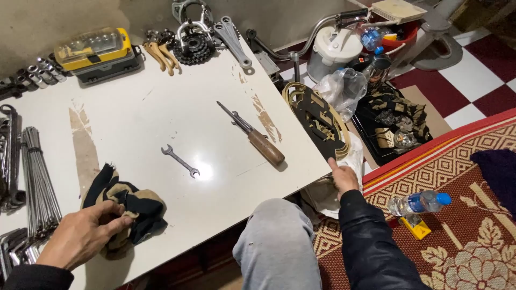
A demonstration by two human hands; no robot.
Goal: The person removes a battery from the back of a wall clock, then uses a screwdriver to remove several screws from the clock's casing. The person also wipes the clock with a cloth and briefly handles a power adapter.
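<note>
white and scuffed, the low table [161, 113] fills most of the view, with a patterned red rug [473, 215] on the floor at three to five o'clock. the left hand [80, 236], at about seven o'clock, lies palm down with fingers loosely curled on a crumpled black-and-tan rag [126, 207], pressing its near edge; it rests on the cloth rather than gripping it. the right hand [342, 176], at about four o'clock off the table's edge, has its fingers closed around the lower rim of a black and tan oval frame piece [318, 121] that leans against the table's side. near the table's middle lie a small open-ended wrench [180, 160] and, toward two o'clock from it, a wooden-handled screwdriver [252, 134], both well apart from either hand. a clear water bottle [419, 203] lies on the rug.
</note>
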